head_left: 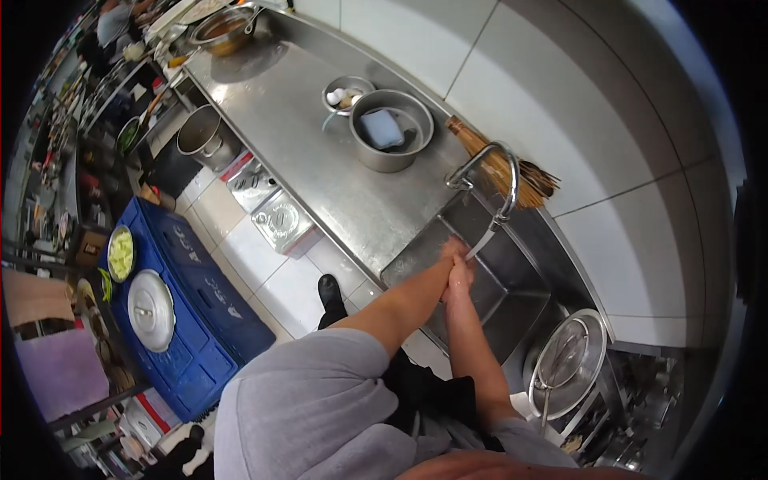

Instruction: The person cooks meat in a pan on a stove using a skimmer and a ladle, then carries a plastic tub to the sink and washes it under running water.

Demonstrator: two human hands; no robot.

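My left hand (pixel 452 247) and my right hand (pixel 460 276) are pressed together over the steel sink basin (pixel 512 308). A stream of water (pixel 480 243) falls from the curved chrome faucet (pixel 512 180) onto them. The fingers of my right hand appear wrapped round my left hand near its wrist. How the left fingers are bent is hard to make out, since the hands overlap and are small in view. Both forearms are bare below grey sleeves.
On the steel counter (pixel 312 152) stand a round pot (pixel 392 166) with a blue sponge (pixel 382 128) and a small bowl (pixel 336 84). A bamboo brush (pixel 488 160) leans by the wall. Strainers (pixel 588 344) sit right of the sink. A blue chest (pixel 188 360) stands left.
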